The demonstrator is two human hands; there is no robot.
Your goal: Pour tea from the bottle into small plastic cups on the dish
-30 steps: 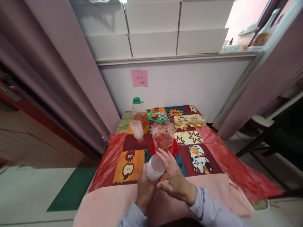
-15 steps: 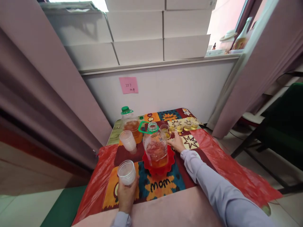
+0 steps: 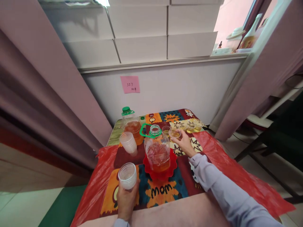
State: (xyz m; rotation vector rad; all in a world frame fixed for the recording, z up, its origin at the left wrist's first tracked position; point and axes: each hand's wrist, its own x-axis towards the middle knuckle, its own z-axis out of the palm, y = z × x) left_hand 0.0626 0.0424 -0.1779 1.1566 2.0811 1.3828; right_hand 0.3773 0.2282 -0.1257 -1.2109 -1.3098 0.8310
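Observation:
My left hand (image 3: 126, 200) is wrapped around a stack of clear plastic cups (image 3: 128, 177) at the near left of the table. Between the fingers of my right hand (image 3: 186, 144) is a single clear plastic cup (image 3: 174, 133) with some yellowish liquid in it. Just left of that hand, an uncapped plastic jug (image 3: 157, 153) with a green handle and amber liquid stands on a red scalloped plate (image 3: 163, 177). Beyond the held cup are another cup (image 3: 166, 129) and several small cups of yellow liquid (image 3: 190, 128) in a row.
A second stack of cups (image 3: 128, 144) stands left of the jug, before a green-capped jug (image 3: 133, 127) of amber liquid. A loose green cap (image 3: 142, 118) lies at the back. Red plastic sheeting (image 3: 246, 171) hangs over the table's sides. A dark chair (image 3: 279, 132) stands right.
My right hand has taken hold of a cup and moved it slightly towards me, out of the row. My left hand keeps its stack. The view has shifted a little.

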